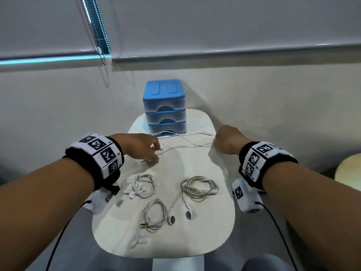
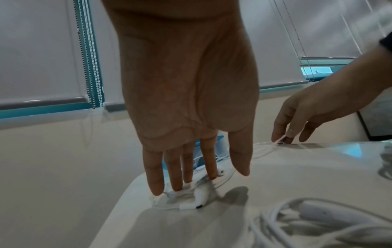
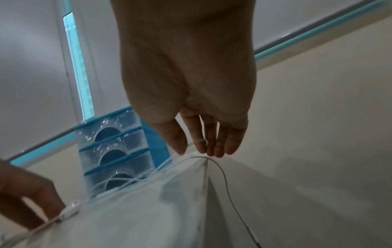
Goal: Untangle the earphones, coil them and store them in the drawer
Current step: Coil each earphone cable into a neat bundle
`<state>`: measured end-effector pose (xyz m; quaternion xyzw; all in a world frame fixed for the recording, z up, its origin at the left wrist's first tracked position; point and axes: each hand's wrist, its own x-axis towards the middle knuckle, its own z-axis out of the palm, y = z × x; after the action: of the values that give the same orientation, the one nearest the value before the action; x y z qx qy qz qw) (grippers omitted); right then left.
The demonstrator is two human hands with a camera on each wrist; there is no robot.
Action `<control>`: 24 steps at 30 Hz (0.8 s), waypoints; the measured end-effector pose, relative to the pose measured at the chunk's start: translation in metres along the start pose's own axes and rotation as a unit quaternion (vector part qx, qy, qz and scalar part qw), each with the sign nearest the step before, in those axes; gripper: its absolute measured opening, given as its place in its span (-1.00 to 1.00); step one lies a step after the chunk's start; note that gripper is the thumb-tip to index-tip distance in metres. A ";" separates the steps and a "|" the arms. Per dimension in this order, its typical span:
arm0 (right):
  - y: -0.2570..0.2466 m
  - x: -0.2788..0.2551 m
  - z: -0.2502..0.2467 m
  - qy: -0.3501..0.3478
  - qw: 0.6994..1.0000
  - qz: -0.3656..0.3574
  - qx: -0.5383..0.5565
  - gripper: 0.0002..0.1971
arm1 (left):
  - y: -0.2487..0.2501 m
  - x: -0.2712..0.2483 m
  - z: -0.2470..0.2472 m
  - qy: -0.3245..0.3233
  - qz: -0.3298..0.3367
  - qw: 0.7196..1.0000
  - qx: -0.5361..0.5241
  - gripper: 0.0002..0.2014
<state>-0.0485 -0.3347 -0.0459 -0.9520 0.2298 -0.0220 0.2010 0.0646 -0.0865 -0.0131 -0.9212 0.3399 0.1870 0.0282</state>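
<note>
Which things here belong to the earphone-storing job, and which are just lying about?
Job:
stretched-out earphones, left hand, right hand, three coiled sets, drawer unit.

Lying about:
blind chain, table as mere support.

glossy table [image 1: 218, 231], translucent plastic drawers [image 1: 164, 116]

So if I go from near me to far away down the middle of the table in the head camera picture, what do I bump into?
White coiled earphones nearest the table's front edge → stretched-out white earphone cable between the two hands → blue plastic three-drawer box → grey window blind.
</note>
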 end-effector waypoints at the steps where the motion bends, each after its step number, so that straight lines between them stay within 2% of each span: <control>1: 0.003 0.000 -0.003 0.026 0.998 0.012 0.048 -0.80 | 0.001 0.000 -0.001 -0.004 0.001 1.000 0.006 -0.53; 3: 0.006 -0.005 -0.013 0.124 0.975 0.026 0.182 -0.80 | 0.004 -0.002 -0.006 -0.002 0.009 1.000 0.020 -0.59; 5: 0.004 -0.016 -0.029 0.205 0.931 0.001 0.302 -0.71 | 0.008 -0.008 -0.013 0.035 0.014 0.999 0.029 -0.71; 8: -0.016 -0.043 -0.058 0.222 0.865 -0.073 0.443 -0.65 | 0.018 -0.016 -0.028 0.156 0.012 0.986 -0.052 -0.82; 10: -0.032 -0.062 -0.074 0.226 0.835 -0.122 0.486 -0.69 | 0.033 -0.024 -0.040 0.218 0.043 0.958 -0.180 -0.69; 11: -0.040 -0.071 -0.082 0.235 0.829 -0.148 0.485 -0.73 | 0.042 -0.029 -0.046 0.226 0.075 0.940 -0.245 -0.59; 13: -0.055 -0.087 -0.093 0.255 0.834 -0.187 0.453 -0.86 | 0.063 -0.040 -0.055 0.199 0.141 0.908 -0.341 -0.44; 14: -0.061 -0.093 -0.098 0.260 0.837 -0.202 0.437 -0.85 | 0.074 -0.046 -0.057 0.177 0.162 0.903 -0.357 -0.42; 16: -0.071 -0.103 -0.104 0.244 0.847 -0.226 0.414 -0.71 | 0.087 -0.048 -0.057 0.161 0.188 0.903 -0.352 -0.54; 18: -0.078 -0.111 -0.109 0.212 0.867 -0.251 0.374 -0.63 | 0.092 -0.051 -0.056 0.190 0.179 0.909 -0.326 -0.78; 21: -0.076 -0.116 -0.113 0.220 0.885 -0.259 0.318 -0.71 | 0.078 -0.054 -0.061 0.258 0.125 0.904 -0.318 -0.66; 24: -0.055 -0.110 -0.119 0.294 0.890 -0.205 0.281 -0.77 | 0.048 -0.062 -0.068 0.315 0.057 0.891 -0.323 -0.64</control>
<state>-0.1392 -0.2854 0.0906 -0.8319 0.0620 -0.4050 0.3743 0.0127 -0.0978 0.0756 -0.8694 0.3034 -0.0124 -0.3897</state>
